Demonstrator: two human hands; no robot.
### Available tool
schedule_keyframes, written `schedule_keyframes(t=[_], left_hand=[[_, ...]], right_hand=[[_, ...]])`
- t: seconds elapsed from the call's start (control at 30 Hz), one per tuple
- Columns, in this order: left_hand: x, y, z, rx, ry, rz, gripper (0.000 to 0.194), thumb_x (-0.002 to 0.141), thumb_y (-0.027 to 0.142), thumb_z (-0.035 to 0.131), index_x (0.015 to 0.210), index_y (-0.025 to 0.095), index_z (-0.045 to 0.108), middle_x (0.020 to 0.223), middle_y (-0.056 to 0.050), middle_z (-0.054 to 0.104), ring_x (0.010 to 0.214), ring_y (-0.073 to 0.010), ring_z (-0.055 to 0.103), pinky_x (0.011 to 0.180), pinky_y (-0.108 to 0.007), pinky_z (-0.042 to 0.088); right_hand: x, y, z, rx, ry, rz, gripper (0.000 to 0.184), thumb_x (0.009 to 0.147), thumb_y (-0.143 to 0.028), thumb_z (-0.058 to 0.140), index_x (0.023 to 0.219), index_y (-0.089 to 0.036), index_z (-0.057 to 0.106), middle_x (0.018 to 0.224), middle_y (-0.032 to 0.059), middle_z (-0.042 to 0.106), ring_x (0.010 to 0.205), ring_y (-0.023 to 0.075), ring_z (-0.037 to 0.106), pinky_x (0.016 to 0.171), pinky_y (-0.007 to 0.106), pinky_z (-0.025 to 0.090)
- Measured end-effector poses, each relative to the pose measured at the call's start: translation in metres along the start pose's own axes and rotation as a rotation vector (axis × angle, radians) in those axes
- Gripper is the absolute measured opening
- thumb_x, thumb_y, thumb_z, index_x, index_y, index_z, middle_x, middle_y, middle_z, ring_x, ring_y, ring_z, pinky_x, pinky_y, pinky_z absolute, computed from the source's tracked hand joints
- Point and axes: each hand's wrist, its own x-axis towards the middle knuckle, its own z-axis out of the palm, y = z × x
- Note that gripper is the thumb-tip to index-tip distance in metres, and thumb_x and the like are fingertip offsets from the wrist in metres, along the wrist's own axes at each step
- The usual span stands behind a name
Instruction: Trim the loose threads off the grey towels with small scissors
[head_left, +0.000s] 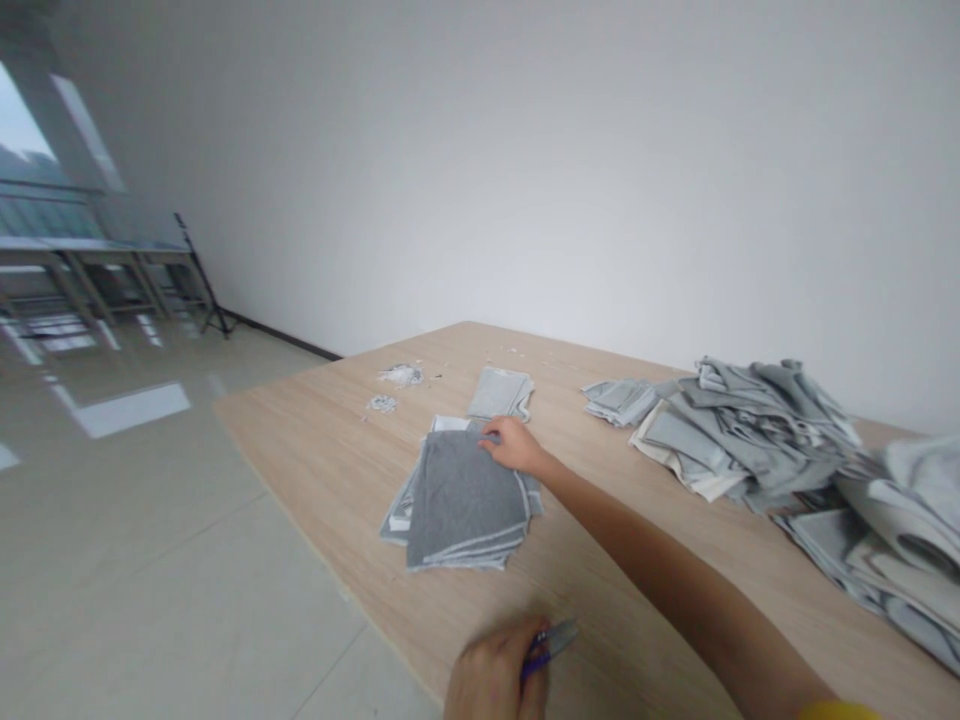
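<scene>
My right hand [512, 444] reaches in from the right, its fingers closed at the far right corner of a dark grey cloth [469, 495]. That cloth lies on top of a fanned stack of grey and white cloths on the table. My left hand [495, 672], near the bottom edge of the view, is closed around small thread snips [549, 645] with purple-blue handles. Their blades point right, apart from the cloth. Just beyond my right hand lies a smaller pile of light grey cloths [500, 392].
Small heaps of thread scraps [403, 374] lie toward the table's far left. On the right are a neat grey cloth pile [620, 400], a large jumbled heap [750, 425] and more folded cloths [900, 540]. A white wall [562, 180] stands behind the wooden table [322, 430].
</scene>
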Motion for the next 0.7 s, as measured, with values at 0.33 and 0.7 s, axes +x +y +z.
schedule_keyframes(t=[0.33,0.7], left_hand=[[0.001,-0.004,-0.004,-0.004,0.047,0.072,0.04,0.084,0.016,0.051,0.114,0.03,0.073,0.103,0.002,0.08,0.091,-0.0175,0.077,0.083,-0.025,0.059],[0.009,0.0,-0.008,0.034,0.109,0.074,0.035,0.092,0.027,0.044,0.11,0.028,0.074,0.102,0.002,0.08,0.089,-0.0199,0.077,0.078,-0.028,0.061]], right_hand=[[-0.045,-0.026,-0.077,0.473,0.024,-0.104,0.041,0.085,-0.057,0.064,0.088,-0.016,0.066,0.084,0.002,0.067,0.082,0.0177,0.061,0.078,0.029,0.047],[-0.143,-0.078,-0.2,0.971,0.031,-0.03,0.04,0.069,-0.047,0.086,0.086,-0.017,0.066,0.074,-0.0012,0.064,0.065,0.0105,0.058,0.062,0.02,0.046]])
